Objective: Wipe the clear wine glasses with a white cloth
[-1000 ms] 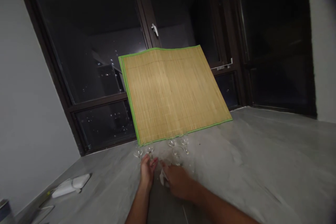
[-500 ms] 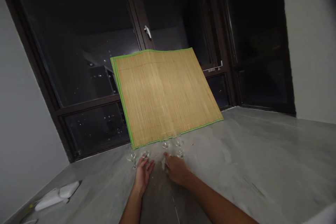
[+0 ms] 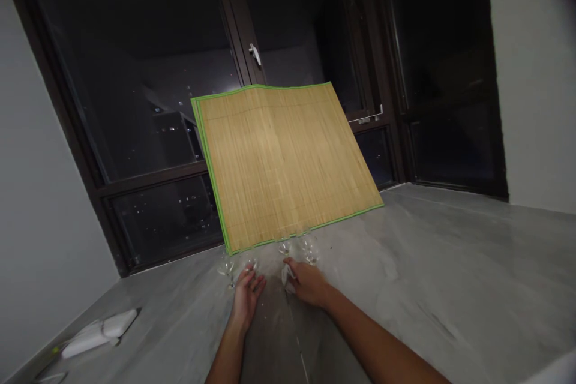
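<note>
My left hand (image 3: 246, 299) is at the counter with its fingers curved and spread apart. Just beyond its fingertips is a clear stemmed glass (image 3: 250, 263); I cannot tell whether they touch. Another clear glass (image 3: 225, 266) stands to the left of that hand. My right hand (image 3: 309, 282) is closed, thumb and fingers pinching a small, clear, glass-like piece (image 3: 287, 278), partly hidden by the hand. Past my right hand stand a clear glass (image 3: 284, 246) and further glasses (image 3: 310, 252) close together, their outlines faint against the grey surface.
A bamboo mat (image 3: 288, 162) with green edging leans upright against the dark window (image 3: 135, 84), right behind the glasses. On the grey counter (image 3: 405, 288) at left lies a white bundle (image 3: 99, 332) with a strap round it. Walls flank both sides.
My right hand has shifted slightly, and the clear piece in its grip shows more plainly. My left hand stays nearly where it was.
</note>
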{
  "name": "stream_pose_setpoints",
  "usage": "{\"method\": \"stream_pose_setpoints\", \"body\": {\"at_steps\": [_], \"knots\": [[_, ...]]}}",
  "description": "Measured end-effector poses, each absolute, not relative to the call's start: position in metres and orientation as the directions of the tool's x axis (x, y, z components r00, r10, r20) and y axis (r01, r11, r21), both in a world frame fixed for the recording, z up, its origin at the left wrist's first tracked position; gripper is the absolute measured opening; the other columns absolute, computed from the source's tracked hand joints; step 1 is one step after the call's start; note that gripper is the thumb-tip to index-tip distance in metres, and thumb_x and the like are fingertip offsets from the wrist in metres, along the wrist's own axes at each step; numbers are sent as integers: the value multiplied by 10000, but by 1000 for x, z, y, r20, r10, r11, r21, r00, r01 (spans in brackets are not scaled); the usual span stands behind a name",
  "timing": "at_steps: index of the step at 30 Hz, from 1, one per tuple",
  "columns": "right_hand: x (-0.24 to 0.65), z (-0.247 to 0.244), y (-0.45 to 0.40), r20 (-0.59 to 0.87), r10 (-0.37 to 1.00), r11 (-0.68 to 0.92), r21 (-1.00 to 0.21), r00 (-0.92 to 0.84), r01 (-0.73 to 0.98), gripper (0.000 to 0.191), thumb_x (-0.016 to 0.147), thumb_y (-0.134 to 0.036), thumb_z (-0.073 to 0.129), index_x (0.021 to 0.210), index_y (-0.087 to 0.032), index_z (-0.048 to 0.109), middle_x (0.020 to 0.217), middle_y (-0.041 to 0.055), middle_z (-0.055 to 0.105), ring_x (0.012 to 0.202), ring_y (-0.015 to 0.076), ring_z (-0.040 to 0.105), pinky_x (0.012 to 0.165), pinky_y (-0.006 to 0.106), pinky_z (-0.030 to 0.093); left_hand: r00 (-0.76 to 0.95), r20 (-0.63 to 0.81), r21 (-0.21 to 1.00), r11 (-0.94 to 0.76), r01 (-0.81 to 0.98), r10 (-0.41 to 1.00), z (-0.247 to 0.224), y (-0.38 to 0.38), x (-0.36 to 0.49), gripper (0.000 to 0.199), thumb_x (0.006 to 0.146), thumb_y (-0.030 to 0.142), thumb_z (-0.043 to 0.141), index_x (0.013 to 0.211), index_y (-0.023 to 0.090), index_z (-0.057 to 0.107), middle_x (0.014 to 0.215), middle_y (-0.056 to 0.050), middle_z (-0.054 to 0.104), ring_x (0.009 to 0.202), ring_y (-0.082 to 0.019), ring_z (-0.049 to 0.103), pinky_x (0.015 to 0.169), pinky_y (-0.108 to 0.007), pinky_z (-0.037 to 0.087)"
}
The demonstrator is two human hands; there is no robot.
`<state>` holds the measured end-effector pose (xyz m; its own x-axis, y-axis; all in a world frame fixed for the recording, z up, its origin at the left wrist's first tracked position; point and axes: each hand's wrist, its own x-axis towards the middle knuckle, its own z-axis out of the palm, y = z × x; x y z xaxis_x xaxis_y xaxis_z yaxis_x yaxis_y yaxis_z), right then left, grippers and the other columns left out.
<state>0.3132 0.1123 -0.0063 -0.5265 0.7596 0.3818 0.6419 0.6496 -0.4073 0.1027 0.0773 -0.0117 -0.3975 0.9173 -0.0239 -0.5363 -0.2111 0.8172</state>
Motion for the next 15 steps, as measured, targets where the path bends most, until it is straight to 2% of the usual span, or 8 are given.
{"method": "stream_pose_setpoints", "body": {"at_steps": [6,15], "knots": [[313,-12,120,405,741,672,-433,-535,602,489,920,-278,477,1403,-199,460,1112,120,704,1011,251,661,825,306,435,-390,-23,826,-202,-527,921,-14,79,101,292,734,96,611,1002,211,598,808,24,629,692,-145,671,754,-325,559],[314,-23,131,430,723,689,-498,-540,526,522,879,-224,524,1396,-189,465,1144,113,693,1056,248,646,883,320,444,-394,-27,834,-197,-516,919,-11,76,104,311,717,115,637,1011,211,603,797,22,629,692,-144,668,760,-319,544]]}}
